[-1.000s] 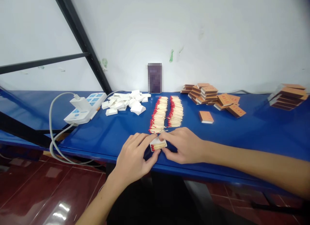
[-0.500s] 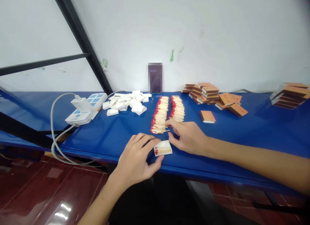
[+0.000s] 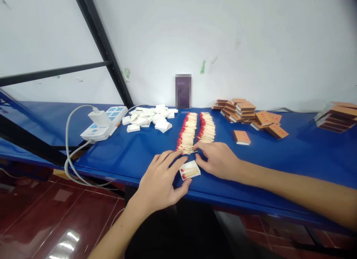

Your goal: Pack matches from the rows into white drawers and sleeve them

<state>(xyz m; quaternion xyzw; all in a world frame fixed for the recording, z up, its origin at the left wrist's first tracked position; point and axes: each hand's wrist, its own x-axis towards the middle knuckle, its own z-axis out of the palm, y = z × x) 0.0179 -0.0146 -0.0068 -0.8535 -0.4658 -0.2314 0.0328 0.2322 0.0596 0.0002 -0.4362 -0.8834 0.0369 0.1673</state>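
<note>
A small white matchbox tray (image 3: 190,170) with a few red-tipped matches in it lies near the front edge of the blue table (image 3: 292,151). My left hand (image 3: 158,179) grips the tray between index finger and thumb. My right hand (image 3: 219,159) is just beyond the tray. Its fingertips pinch at the near end of two rows of red-tipped matches (image 3: 187,132). What it has pinched is mostly hidden by the fingers.
A heap of empty white trays (image 3: 147,117) lies at the back left beside a white power strip (image 3: 104,121) and its cable (image 3: 68,154). Orange matchbox sleeves (image 3: 241,110) are stacked back right, with one loose sleeve (image 3: 241,137) and another stack (image 3: 337,115) far right. A black frame bar (image 3: 106,54) slants at the left.
My right hand left the tray and reached forward to the near end of the match rows. The tray came down flat on the table, still held by my left hand.
</note>
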